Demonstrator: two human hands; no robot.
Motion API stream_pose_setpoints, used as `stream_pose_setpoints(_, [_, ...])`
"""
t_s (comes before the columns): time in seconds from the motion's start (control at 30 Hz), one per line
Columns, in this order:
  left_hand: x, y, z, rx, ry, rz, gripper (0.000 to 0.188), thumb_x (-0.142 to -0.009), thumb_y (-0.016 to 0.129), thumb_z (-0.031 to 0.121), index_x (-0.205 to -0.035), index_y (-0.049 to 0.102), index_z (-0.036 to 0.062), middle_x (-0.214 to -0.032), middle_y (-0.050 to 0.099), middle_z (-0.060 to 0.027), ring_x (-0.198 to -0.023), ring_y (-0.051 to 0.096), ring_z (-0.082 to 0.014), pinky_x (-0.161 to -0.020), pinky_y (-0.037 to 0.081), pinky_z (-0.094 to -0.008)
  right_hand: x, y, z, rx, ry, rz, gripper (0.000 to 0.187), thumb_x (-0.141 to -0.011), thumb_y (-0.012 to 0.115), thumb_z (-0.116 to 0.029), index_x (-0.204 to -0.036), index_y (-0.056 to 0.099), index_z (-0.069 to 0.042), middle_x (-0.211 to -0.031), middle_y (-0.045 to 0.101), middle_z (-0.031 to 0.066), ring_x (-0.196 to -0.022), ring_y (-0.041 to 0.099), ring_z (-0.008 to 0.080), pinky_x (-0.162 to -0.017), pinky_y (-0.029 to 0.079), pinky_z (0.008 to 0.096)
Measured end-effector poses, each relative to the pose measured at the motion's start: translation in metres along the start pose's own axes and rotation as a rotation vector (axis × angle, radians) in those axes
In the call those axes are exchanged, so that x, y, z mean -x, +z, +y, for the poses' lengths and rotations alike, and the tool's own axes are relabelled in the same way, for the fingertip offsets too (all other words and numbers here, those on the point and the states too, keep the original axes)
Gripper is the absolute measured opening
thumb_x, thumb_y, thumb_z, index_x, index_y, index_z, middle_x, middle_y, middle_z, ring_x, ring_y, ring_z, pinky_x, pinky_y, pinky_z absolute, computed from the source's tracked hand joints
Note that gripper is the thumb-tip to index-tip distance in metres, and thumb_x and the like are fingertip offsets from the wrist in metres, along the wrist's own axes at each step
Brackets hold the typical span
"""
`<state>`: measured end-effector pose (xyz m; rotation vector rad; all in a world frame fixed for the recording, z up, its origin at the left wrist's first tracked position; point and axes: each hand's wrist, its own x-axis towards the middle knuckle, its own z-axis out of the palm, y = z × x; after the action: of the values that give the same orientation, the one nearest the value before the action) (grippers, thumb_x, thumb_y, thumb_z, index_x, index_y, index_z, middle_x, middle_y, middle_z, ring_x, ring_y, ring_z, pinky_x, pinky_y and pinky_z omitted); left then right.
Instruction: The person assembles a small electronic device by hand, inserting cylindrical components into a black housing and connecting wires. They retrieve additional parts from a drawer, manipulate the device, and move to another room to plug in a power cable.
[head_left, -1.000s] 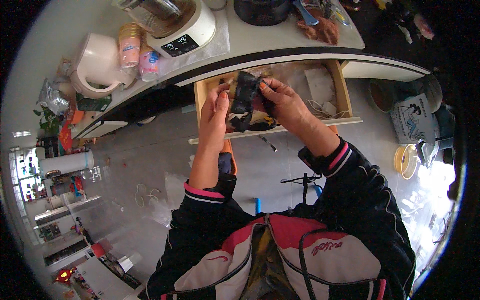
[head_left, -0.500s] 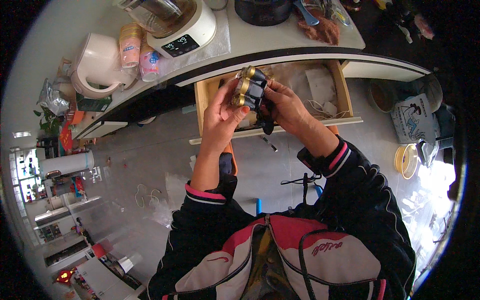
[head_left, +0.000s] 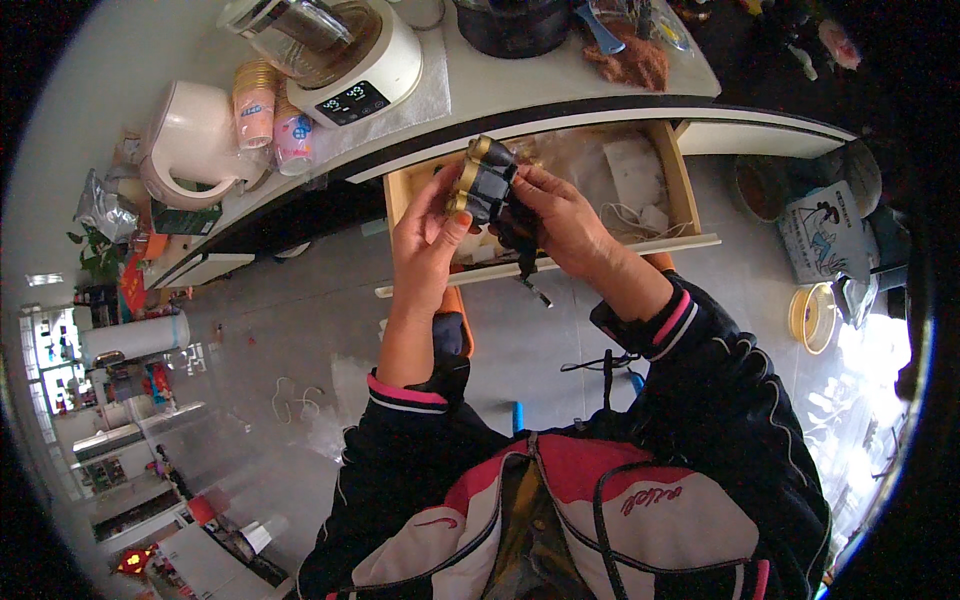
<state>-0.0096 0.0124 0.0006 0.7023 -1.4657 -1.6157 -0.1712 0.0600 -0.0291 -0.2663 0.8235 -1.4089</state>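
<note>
Above the pulled-out drawer (head_left: 560, 258) I hold a black headlamp (head_left: 489, 180) with three gold-rimmed lamp heads in a row. My left hand (head_left: 432, 225) is closed round its gold front side, the thumb lying by the lowest lamp head. On the other side, my right hand (head_left: 560, 212) grips its back edge between thumb and fingers. A dark strap or cable hangs from the headlamp below my right hand. Inside the drawer lie clear plastic bags, a white cable (head_left: 648, 222) and a pale flat packet (head_left: 631, 170).
On the counter stand a cream kettle (head_left: 190, 140), stacked paper cups (head_left: 255, 105), a glass pot on a white base (head_left: 372, 75) and a black pot (head_left: 512, 28). A printed bag (head_left: 825, 235) and a yellow basket (head_left: 813, 318) are at right. An orange-edged stool (head_left: 455, 322) sits below the drawer.
Both hands and the headlamp have shifted slightly left. The headlamp has turned a little, showing more of its black casing and less of its gold fronts.
</note>
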Motion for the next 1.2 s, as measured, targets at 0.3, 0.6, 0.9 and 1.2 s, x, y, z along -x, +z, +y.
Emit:
stream_pose_setpoints(0.3, [0.000, -0.002, 0.004, 0.000, 0.019, -0.051, 0.054, -0.087, 0.063, 0.009, -0.134, 0.040, -0.0036, -0.132, 0.048, -0.0122, -0.120, 0.047, -0.0198, -0.101, 0.037, -0.0306, 0.007, 0.009, -0.011, 0.057, -0.009, -0.019, 0.041, -0.093, 0.054, -0.034, -0.117, 0.054, -0.001, -0.100, 0.062, 0.0059, -0.084, 0.060, 0.0132, -0.070, 0.050, 0.0258])
stream_pose_setpoints(0.6, [0.000, 0.003, 0.011, -0.095, 0.104, -0.097, 0.071, -0.083, 0.066, 0.006, -0.142, 0.028, 0.0024, -0.139, 0.037, -0.0140, -0.126, 0.040, -0.0208, -0.103, 0.035, -0.0316, 0.005, 0.007, -0.007, 0.079, -0.091, -0.177, 0.038, -0.093, 0.055, -0.022, -0.125, 0.049, -0.003, -0.108, 0.059, 0.0042, -0.095, 0.058, 0.0129, -0.083, 0.048, 0.0264])
stream_pose_setpoints(0.9, [-0.003, -0.001, 0.006, -0.201, 0.117, -0.134, 0.067, -0.085, 0.055, 0.000, -0.144, 0.024, 0.0029, -0.140, 0.036, -0.0142, -0.129, 0.037, -0.0221, -0.107, 0.029, -0.0341, -0.001, 0.000, -0.003, 0.078, -0.153, -0.172, 0.039, -0.087, 0.062, -0.008, -0.123, 0.048, -0.006, -0.113, 0.057, 0.0051, -0.101, 0.055, 0.0144, -0.087, 0.047, 0.0280])
stream_pose_setpoints(1.2, [-0.002, -0.005, -0.003, -0.072, -0.060, 0.016, 0.058, -0.090, 0.051, 0.010, -0.142, 0.026, 0.0044, -0.137, 0.039, -0.0120, -0.127, 0.039, -0.0231, -0.105, 0.032, -0.0340, 0.001, 0.003, 0.004, 0.630, -0.540, -0.108, 0.042, -0.073, 0.068, 0.004, -0.109, 0.052, -0.006, -0.105, 0.055, 0.0071, -0.099, 0.054, 0.0194, -0.088, 0.045, 0.0321])
